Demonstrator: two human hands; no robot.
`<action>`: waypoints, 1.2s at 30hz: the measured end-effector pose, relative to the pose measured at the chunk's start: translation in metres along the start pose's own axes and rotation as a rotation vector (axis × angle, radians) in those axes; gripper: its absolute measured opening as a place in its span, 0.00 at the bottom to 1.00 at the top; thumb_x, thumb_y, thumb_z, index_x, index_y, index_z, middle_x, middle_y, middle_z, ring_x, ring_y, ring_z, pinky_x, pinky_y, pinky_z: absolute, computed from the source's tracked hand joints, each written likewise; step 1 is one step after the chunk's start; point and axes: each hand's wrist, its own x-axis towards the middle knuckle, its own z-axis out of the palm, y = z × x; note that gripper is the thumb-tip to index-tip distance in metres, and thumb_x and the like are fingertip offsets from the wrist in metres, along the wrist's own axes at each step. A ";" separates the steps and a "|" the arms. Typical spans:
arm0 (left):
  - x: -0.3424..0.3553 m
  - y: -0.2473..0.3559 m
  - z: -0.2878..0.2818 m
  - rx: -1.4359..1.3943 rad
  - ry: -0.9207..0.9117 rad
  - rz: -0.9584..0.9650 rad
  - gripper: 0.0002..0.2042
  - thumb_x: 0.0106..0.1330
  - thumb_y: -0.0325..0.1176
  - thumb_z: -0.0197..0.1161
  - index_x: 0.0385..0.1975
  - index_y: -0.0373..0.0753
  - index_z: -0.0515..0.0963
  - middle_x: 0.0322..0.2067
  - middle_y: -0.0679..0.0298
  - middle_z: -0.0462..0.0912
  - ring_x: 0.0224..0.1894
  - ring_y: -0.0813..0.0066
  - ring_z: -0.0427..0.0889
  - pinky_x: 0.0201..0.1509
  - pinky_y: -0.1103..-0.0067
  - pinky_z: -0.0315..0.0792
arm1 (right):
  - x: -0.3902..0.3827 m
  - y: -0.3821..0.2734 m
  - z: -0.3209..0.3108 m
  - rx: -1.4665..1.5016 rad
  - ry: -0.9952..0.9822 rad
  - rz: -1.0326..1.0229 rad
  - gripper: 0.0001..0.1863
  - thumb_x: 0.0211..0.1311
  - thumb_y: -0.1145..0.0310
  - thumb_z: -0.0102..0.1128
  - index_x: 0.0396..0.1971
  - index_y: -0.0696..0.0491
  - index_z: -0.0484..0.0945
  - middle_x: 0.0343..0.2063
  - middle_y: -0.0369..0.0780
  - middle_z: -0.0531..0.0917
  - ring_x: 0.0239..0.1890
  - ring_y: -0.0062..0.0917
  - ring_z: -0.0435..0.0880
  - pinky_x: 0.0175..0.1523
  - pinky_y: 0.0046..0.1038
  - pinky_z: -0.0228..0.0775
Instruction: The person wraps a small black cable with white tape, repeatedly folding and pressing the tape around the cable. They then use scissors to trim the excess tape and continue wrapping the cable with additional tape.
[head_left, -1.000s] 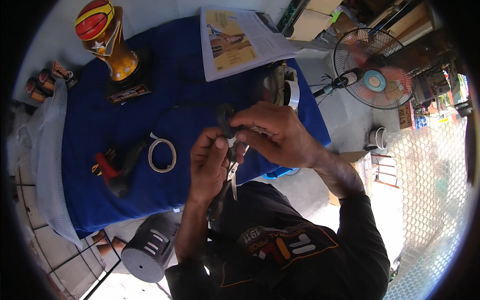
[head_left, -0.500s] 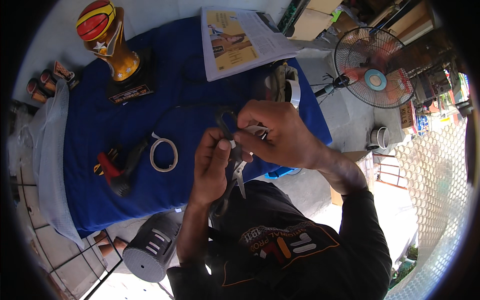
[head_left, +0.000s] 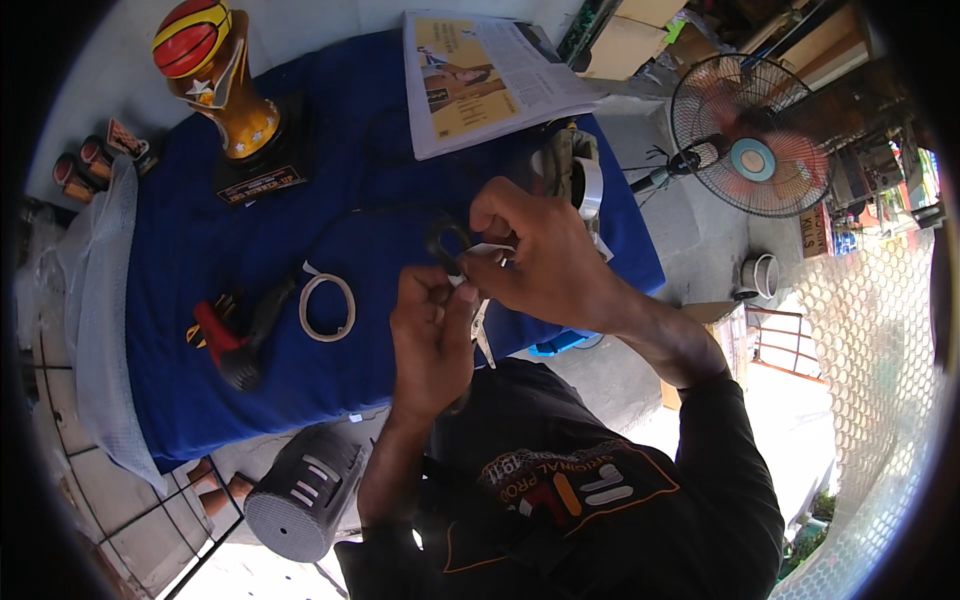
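My left hand (head_left: 430, 340) is closed around a pair of scissors (head_left: 483, 340), whose metal blade points down beside my fingers. A black loop (head_left: 441, 240), seemingly one scissor handle, sticks up above that hand. White tape (head_left: 457, 281) sits around the black part at my left fingertips. My right hand (head_left: 555, 255) pinches a white strip of tape (head_left: 495, 248) close to the loop; its fingers nearly touch my left ones. Left of my hands, a thin ring of whitish tape (head_left: 350, 318) lies on the blue-covered table (head_left: 330, 380). My palms hide the scissors' middle.
A red and black tool (head_left: 228, 345) lies at left on the cloth. Beyond it stands a trophy with a basketball top (head_left: 240, 110). A newspaper (head_left: 480, 85) covers the far edge. Right, a fan (head_left: 750, 150) stands; below the table sits a grey stool (head_left: 305, 490).
My left hand has turned and shifted slightly right and up, covering more of the scissors. My right hand has moved a little up and left, still pinching the white strip.
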 end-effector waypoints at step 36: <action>0.002 0.002 -0.008 0.480 0.106 0.351 0.26 0.56 0.10 0.58 0.57 0.33 0.77 0.39 0.54 0.82 0.44 0.63 0.83 0.43 0.76 0.78 | -0.040 0.038 0.065 0.889 0.053 0.061 0.10 0.68 0.82 0.51 0.47 0.58 0.72 0.44 0.43 0.81 0.48 0.25 0.82 0.51 0.28 0.76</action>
